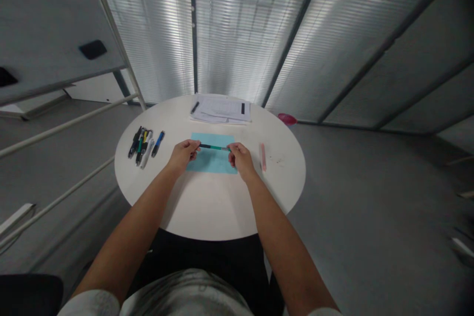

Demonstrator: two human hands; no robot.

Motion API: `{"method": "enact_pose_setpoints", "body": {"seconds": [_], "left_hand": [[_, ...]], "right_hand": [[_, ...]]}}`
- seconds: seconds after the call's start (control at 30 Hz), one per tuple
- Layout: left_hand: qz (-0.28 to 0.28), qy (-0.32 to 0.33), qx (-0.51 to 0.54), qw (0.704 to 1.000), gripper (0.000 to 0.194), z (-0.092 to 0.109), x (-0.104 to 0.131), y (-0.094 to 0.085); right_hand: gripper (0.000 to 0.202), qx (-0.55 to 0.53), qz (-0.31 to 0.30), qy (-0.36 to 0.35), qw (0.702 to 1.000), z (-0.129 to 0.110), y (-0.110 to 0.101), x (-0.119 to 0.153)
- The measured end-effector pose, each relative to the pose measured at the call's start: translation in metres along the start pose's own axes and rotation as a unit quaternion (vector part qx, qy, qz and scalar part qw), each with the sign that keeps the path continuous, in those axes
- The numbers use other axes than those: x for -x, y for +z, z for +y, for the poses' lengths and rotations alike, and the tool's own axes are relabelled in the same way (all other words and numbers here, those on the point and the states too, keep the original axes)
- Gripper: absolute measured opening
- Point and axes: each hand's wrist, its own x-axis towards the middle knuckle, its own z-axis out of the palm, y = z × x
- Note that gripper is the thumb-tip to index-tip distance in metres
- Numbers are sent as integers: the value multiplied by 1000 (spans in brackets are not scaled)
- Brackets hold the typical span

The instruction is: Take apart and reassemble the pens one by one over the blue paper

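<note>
A slim green and black pen (215,147) is held level between my two hands, above a light blue sheet of paper (211,165). The fingertips of my left hand (185,152) pinch its black end. At its other end, my right hand (240,155) is closed with thumb and finger on the tip. The blue sheet lies flat on the round white table (211,207), partly covered by both hands. To the right of my right hand lies a pink strip-like object (262,157), its kind unclear.
Several pens (140,145) lie bunched at the table's left, with a blue pen (158,143) beside them. Stacked papers (220,108) rest at the far edge. Small dark specks are scattered at right. A pink-red object (287,119) shows beyond the rim. A white metal frame stands at left.
</note>
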Motion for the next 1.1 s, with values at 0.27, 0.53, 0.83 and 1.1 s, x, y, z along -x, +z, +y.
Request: {"method": "enact_pose_setpoints", "body": {"seconds": [0.27,0.53,0.83,1.1], "left_hand": [[-2,1,-7,1000,34,3,2,0],[2,1,-3,1000,32,2,2,0],[-1,0,-2,1000,32,3,3,-1],[2,-4,-1,1000,32,3,2,-1]], "right_hand": [[40,-35,-13,22,999,-3,0,2],[39,-23,-11,-22,999,-2,1,2],[34,27,-5,0,1000,0,1,1],[37,-5,5,-9,1000,-1,2,0]]}}
